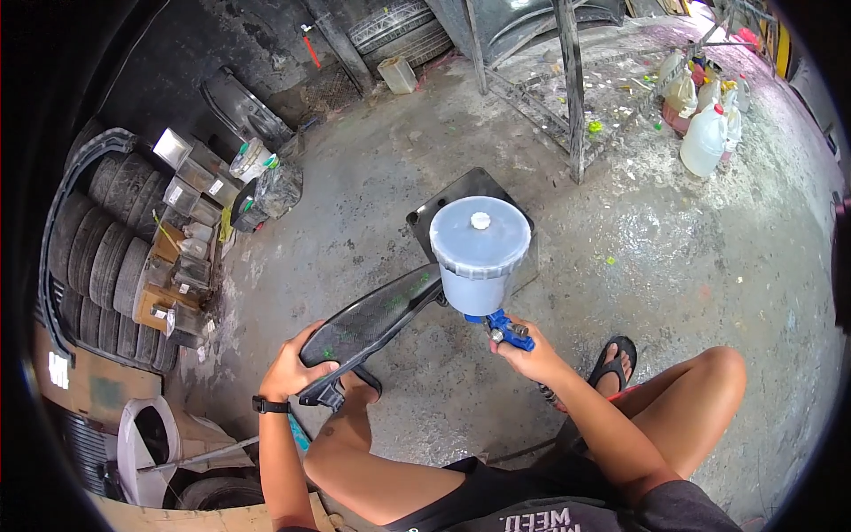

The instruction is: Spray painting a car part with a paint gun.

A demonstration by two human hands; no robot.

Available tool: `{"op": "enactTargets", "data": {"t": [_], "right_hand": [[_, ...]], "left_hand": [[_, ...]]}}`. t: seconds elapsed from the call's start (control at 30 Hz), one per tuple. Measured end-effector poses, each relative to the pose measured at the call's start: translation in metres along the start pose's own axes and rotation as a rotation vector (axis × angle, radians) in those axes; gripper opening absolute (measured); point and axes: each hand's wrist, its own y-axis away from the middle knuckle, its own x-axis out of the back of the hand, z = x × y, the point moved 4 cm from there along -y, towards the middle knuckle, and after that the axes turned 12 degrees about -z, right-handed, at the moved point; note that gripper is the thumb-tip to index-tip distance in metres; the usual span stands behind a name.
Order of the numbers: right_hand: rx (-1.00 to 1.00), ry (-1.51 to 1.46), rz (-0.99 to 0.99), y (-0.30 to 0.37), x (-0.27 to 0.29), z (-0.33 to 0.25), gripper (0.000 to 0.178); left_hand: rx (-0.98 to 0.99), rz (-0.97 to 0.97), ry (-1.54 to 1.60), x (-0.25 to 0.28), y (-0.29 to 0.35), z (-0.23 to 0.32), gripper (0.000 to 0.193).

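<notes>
My left hand (294, 365) is closed around the near end of a long black car trim panel (372, 321), thumb on top. Small green marks dot the panel's dark patterned face, and its far end reaches toward the cup. In my right hand (534, 348) is a blue spray gun (507, 329), gripped by its handle, which my fingers mostly hide. On top of the gun stands a large translucent paint cup (480, 239) with a white cap in its lid. The cup covers the gun's nozzle and part of a black square plate (464, 184) on the floor.
Stacked tyres (105, 257) and metal cans (189, 191) line the left wall. Plastic jugs (705, 142) stand at the far right, past a metal frame stand (572, 97). My sandalled foot (614, 365) rests right of the gun. Cardboard (97, 368) lies at lower left.
</notes>
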Motion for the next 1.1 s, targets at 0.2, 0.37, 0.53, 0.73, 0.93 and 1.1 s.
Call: {"op": "enactTargets", "data": {"t": [0.2, 0.37, 0.53, 0.73, 0.93, 1.1], "right_hand": [[-0.086, -0.028, -0.128, 0.001, -0.001, -0.022, 0.041], [-0.088, 0.047, -0.089, 0.002, 0.0, -0.013, 0.036], [-0.063, 0.035, -0.148, 0.001, -0.004, -0.021, 0.038], [-0.096, -0.034, -0.128, 0.001, -0.003, -0.024, 0.039], [-0.06, 0.004, -0.143, -0.003, -0.007, -0.012, 0.039], [-0.091, -0.072, -0.155, -0.004, 0.001, -0.013, 0.033]], "left_hand": [[0.041, 0.017, 0.006, 0.0, 0.006, -0.006, 0.07], [0.045, 0.02, 0.009, -0.001, 0.003, -0.004, 0.07], [0.078, -0.012, 0.041, -0.001, 0.003, -0.003, 0.076], [0.065, -0.014, 0.049, -0.002, 0.003, -0.007, 0.075], [0.055, 0.007, 0.013, -0.001, 0.004, -0.01, 0.073], [0.08, -0.007, 0.042, 0.0, 0.005, -0.005, 0.075]]}}
